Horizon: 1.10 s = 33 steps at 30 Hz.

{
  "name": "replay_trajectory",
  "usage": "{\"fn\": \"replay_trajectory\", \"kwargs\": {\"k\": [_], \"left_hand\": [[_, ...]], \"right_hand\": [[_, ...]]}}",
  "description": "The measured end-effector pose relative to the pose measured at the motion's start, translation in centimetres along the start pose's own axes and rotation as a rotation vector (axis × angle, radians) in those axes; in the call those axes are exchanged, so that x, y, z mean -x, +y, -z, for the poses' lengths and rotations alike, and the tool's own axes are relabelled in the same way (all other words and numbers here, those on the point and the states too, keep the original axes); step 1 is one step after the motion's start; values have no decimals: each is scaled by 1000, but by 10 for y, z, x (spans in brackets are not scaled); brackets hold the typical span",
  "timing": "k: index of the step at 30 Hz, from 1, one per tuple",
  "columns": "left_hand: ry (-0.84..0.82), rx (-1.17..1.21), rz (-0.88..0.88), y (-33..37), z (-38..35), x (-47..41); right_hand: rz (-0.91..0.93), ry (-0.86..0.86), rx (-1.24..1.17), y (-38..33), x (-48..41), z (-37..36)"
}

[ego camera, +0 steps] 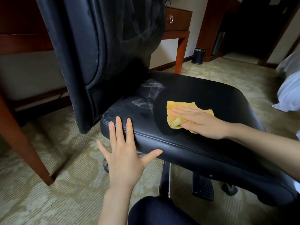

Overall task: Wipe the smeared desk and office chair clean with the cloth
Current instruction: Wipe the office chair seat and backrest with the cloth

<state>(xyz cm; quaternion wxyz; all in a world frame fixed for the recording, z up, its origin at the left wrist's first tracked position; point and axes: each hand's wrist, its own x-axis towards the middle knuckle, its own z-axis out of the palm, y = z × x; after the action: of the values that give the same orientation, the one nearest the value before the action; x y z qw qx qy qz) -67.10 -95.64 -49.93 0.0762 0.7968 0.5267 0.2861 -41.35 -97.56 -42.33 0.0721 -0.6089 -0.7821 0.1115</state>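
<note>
A black leather office chair (pixel 203 101) fills the middle of the head view, its backrest (pixel 103 46) rising at the left. White smears (pixel 149 95) mark the back-left part of the seat, and fainter ones streak the backrest. My right hand (pixel 199 122) lies flat with straight fingers on a crumpled yellow cloth (pixel 175 109), pressing it onto the seat just right of the smears. My left hand (pixel 125 151), fingers spread and straight, rests against the seat's front-left edge and holds nothing.
A wooden desk (pixel 24 43) stands behind the chair, one leg (pixel 24 143) at the left. A drawer unit (pixel 177 20) and a small black bin (pixel 198 56) stand at the back. White bedding (pixel 289 88) is at the right. Patterned carpet (pixel 48 200) covers the floor.
</note>
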Motion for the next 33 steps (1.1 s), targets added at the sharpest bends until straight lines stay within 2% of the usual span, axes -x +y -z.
{"fn": "replay_trajectory", "kwargs": {"k": [4,9,15,23,25,28,33], "left_hand": [[-2,-8,11,2,1,-1],[2,10,24,3,1,-1],[-18,10,38,4,2,-1],[-48,19,73,-2,8,-5],[-61,30,77,-3,9,-7],[-68,22,83,-3,10,-9],[-71,26,78,-4,12,-9]], "right_hand": [[184,30,-84,-8,21,-3],[373,-26,51,-8,43,-7],[333,-105,-95,-14,9,-1],[404,2,-158,-31,-97,8],[333,5,-198,-33,-118,12],[155,53,-135,-22,-159,11],[-315,212,69,-33,-196,-2]]}}
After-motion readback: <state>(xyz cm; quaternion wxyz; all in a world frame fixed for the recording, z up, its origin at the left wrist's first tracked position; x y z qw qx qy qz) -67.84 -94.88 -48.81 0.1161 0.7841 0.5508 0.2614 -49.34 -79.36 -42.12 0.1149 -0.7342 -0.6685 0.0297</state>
